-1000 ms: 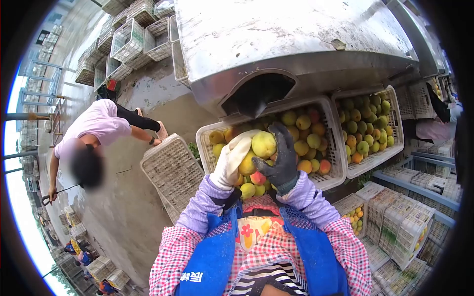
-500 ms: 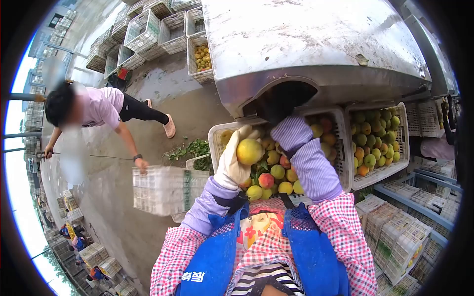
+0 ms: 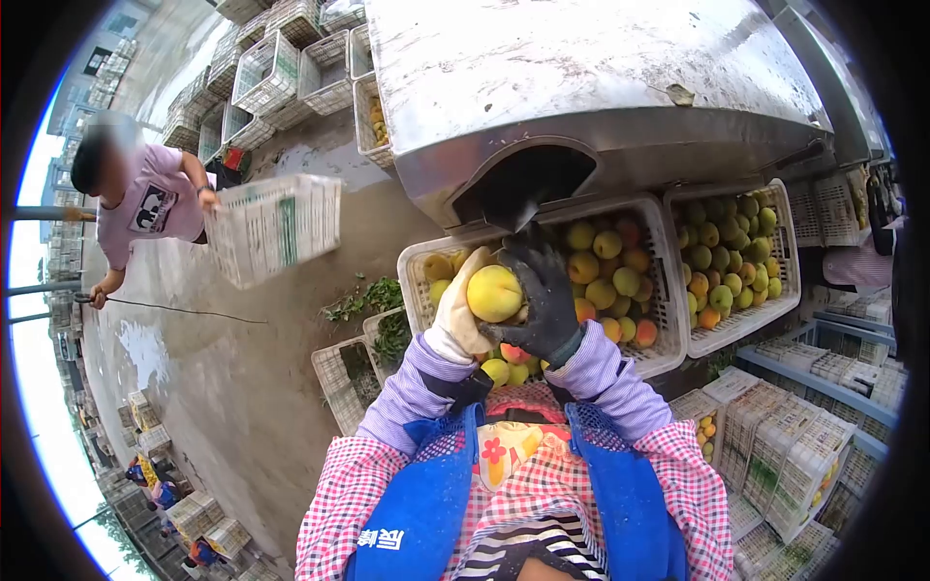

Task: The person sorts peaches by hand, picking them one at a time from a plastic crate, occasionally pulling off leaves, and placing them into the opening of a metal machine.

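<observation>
My left hand (image 3: 459,308), in a white glove, is closed on a large yellow fruit (image 3: 494,293). Against the fruit's right side is my right hand (image 3: 544,300), in a black glove, its fingers curled; whether it also holds something smaller is hidden. Both hands are above a white crate (image 3: 668,281) of yellow, green and red fruit. Just beyond them, the dark round opening (image 3: 528,184) of a metal machine (image 3: 581,68) faces the crate.
A second crate (image 3: 790,261) of fruit stands to the right. At left, a person (image 3: 145,194) in a pink shirt holds an empty white crate (image 3: 276,228) and a thin cord. Stacked crates (image 3: 266,73) stand behind; leafy cuttings (image 3: 368,298) lie on the floor.
My right hand has come out from under the machine's opening to the fruit in my left hand. The person at left has lifted the white crate and moved it away from me.
</observation>
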